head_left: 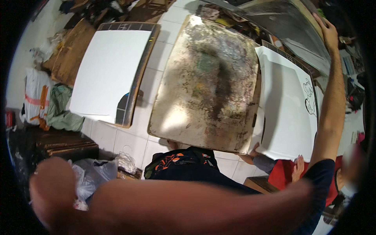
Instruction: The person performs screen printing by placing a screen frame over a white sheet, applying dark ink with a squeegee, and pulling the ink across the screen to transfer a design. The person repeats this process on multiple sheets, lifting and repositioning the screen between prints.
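Two white sheets (111, 66) (288, 105), one stained board (203, 86)

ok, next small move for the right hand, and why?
Probably firm up the grip of the right hand on the framed panel: it sits at the panel's edge, how tightly is unclear, and no other hand shows there.

The shirt (203, 174) is plain dark navy, with a short sleeve (325, 176) that leaves the right arm (333, 105) and right hand (328, 31) bare. Below it, the black shorts (182, 161) carry angular orange outlines, small solid orange patches and a dull green area at the left.
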### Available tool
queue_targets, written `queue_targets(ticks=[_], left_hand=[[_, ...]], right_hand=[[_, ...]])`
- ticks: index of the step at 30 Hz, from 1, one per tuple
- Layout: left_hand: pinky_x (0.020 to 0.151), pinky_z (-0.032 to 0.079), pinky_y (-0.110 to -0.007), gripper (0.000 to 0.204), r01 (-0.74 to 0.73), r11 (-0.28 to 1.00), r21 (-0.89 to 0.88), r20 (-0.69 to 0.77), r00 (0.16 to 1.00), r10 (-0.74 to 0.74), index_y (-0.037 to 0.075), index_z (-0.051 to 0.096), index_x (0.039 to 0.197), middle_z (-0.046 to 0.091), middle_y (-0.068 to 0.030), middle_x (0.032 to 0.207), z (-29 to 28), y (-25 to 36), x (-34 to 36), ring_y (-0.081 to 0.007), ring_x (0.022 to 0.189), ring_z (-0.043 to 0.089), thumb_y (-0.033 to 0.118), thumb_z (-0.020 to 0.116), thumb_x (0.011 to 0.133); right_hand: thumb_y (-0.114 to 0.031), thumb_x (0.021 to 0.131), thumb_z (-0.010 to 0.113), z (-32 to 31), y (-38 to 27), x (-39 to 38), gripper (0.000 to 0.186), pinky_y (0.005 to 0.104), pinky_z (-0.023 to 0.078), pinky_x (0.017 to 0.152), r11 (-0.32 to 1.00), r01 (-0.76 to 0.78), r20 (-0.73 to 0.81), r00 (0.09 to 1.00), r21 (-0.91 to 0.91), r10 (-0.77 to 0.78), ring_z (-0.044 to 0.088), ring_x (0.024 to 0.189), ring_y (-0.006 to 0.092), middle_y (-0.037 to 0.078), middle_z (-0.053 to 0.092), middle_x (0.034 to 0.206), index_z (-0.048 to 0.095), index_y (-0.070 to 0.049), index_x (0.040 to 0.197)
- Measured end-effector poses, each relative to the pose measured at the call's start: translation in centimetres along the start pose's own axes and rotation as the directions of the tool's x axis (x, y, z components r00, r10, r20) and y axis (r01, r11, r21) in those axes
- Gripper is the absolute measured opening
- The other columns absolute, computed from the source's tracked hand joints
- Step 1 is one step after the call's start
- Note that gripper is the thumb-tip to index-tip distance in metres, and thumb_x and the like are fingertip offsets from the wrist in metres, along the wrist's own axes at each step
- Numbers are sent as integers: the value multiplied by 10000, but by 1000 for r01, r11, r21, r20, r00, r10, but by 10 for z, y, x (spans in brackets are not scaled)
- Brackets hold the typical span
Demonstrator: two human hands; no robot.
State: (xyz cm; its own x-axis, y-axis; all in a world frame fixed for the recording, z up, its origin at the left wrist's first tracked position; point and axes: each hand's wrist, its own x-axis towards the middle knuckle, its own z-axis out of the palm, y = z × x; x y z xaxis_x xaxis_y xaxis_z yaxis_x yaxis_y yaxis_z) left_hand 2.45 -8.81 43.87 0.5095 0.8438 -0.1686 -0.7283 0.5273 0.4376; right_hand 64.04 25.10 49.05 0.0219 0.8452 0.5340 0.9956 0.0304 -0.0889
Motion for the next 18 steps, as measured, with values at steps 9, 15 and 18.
queue_targets(ticks=[9,15,18], left_hand=[[1178,306,-652,825,-247,951,-184,-178,960,215,71,239,1629,109,-233,1695,-10,17,-34,-322,1542,143,646,331,1045],[1160,387,-658,513,-460,689,560,-289,671,683,16,497,1461,354,-238,1628,-212,44,72,-363,1505,378,246,606,1015],[1045,511,-501,604,568,72,820,-451,562,693,2,534,1451,648,-287,1327,-411,8,109,-465,1279,598,299,730,962]], right_hand=[[-709,862,681,-2,2,13,895,427,416,1145,997,-63,-60,996,40,65,613,1290,301,219,643,1388,627,-12,1421],[-768,877,609,4,37,29,952,454,378,1190,1000,20,-42,999,8,-19,566,1354,340,222,593,1453,564,-37,1485],[-728,940,555,10,57,39,881,461,382,1199,998,-14,-45,999,53,16,512,1413,321,200,558,1495,532,-60,1514]])
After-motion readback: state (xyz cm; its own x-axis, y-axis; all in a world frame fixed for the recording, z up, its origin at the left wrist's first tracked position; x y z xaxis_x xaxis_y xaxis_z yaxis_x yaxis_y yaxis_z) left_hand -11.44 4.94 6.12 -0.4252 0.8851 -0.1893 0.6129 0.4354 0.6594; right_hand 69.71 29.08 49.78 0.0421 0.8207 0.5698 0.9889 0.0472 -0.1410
